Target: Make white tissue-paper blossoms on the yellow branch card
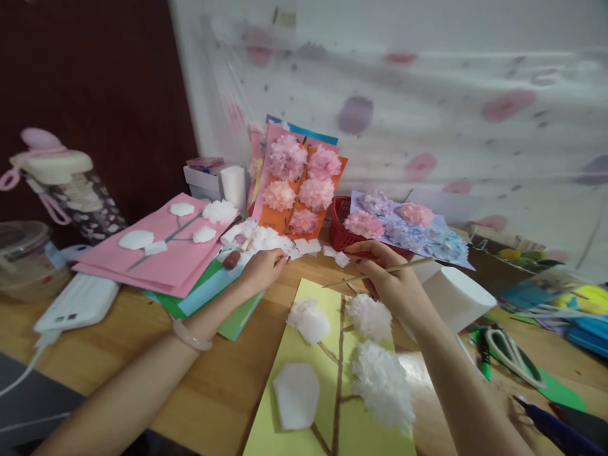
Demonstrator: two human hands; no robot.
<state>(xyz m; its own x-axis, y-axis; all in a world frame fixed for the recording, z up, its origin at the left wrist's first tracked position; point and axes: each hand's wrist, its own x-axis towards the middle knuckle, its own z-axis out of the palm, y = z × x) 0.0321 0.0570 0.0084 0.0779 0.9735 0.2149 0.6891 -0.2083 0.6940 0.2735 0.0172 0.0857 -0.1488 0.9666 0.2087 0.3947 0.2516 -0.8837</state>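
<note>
My left hand (pixel 262 271) reaches over the desk beside a heap of small white paper pieces (pixel 270 239). Its fingers are pinched together, and what they hold, if anything, is too small to make out. A thin wooden stick (pixel 380 273) is gripped in my right hand (pixel 387 269), its tip pointing left above the yellow card (pixel 368 440). Brown branches (pixel 340 354) run up this card. On its right side are two fluffy white paper flowers (pixel 382 383); a partly filled white flower (pixel 310 320) is at upper left, and a flat white paper shape (pixel 297 396) below it.
Pink card (pixel 185 278) with flat white shapes lies left over green and blue sheets. Finished flower cards (pixel 304 180) stand behind, near a red basket (pixel 341 221). A paper roll (pixel 463 297), scissors (pixel 515 358) and pen are right. A bottle (pixel 80 190) and power bank (pixel 78 304) stand left.
</note>
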